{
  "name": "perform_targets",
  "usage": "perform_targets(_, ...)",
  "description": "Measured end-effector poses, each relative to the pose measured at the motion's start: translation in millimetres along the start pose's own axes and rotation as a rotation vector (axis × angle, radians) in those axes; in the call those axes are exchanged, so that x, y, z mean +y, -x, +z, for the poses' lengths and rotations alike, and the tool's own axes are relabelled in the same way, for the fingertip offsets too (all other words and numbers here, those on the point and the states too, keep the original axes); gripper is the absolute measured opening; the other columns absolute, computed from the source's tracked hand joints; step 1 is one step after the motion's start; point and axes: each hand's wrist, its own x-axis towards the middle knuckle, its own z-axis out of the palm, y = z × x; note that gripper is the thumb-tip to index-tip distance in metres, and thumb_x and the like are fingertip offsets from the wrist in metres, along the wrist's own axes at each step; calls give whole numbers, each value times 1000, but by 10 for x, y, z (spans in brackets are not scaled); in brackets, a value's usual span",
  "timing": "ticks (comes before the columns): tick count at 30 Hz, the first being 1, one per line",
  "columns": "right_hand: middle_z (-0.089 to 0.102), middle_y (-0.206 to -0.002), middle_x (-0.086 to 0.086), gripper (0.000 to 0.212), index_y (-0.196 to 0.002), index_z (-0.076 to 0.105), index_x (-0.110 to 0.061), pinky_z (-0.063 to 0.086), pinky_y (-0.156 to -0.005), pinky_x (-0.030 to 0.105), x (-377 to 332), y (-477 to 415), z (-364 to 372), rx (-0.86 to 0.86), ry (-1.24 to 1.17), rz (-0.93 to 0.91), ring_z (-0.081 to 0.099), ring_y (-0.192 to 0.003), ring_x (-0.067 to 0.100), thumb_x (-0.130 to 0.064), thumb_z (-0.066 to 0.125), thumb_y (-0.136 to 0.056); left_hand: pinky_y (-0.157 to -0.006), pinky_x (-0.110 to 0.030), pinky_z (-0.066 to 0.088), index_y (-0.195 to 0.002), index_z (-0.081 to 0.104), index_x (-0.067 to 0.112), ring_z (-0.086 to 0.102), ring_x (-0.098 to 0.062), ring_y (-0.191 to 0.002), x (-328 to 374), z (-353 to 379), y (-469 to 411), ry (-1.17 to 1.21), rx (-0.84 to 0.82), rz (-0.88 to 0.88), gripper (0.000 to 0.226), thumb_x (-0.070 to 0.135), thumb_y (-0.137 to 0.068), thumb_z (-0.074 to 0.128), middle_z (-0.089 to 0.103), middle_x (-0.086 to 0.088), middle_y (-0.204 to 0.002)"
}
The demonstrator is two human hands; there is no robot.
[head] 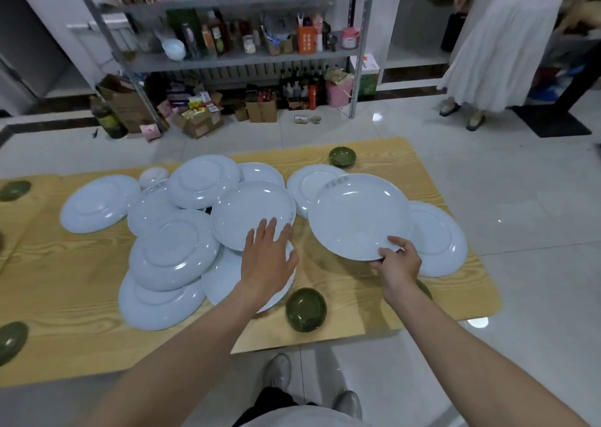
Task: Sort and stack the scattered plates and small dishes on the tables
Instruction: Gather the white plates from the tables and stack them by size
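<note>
Two hands are engaged. Your right hand [395,261] grasps the large white plate [359,215] at its near rim, thumb on top and fingers curled underneath. This plate is face up and appears raised off the counter [65,264]. It overhangs the rimmed plate [437,238] on its right and the far plate [309,183] behind it. Your left hand [270,257] is released, fingers straight, and lies over the near rim of the centre plate [253,215], which is also face up. Whether the fingertips touch it cannot be told.

Recommended procedure, judged from this layout:

1. Keep the large white plate level. A grip at one edge lets the far side droop, so tighten the thumb before you travel.
2. Steady the centre plate with the left hand. It rests on other plates and may slide.
3. Carry the large white plate leftward and lower it squarely onto the centre plate. Both look alike in size and should nest.
4. Withdraw the left fingers before the rims meet.
5. Several plates to the left lie face down, among them the inverted plate [174,251] just beside your left hand. Turn each over before adding it.
6. Leave the green dish [305,309] near the counter's front edge, and the others of its kind, for a separate stack.
</note>
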Motion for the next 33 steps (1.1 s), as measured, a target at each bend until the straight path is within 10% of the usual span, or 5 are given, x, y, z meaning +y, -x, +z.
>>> perform_targets(16, 59, -103, 0, 35, -106, 65, -15, 57, -53, 26, 44, 199, 761, 26, -50, 8, 62, -93, 19, 13, 58, -87, -93, -37, 38, -140, 49, 24, 40, -32, -115, -824, 283, -187, 106, -34, -310, 47, 47, -99, 42, 46, -16, -122)
perform_targets(33, 60, -105, -2, 35, -104, 66, -17, 63, -64, 40, 198, 202, 990, 69, 38, 22, 67, -92, 26, 12, 59, -86, -105, -37, 38, -144, 48, 16, 48, -34, -126, -990, 618, -357, 841, -61, -707, 51, 28, -95, 59, 52, -19, -135)
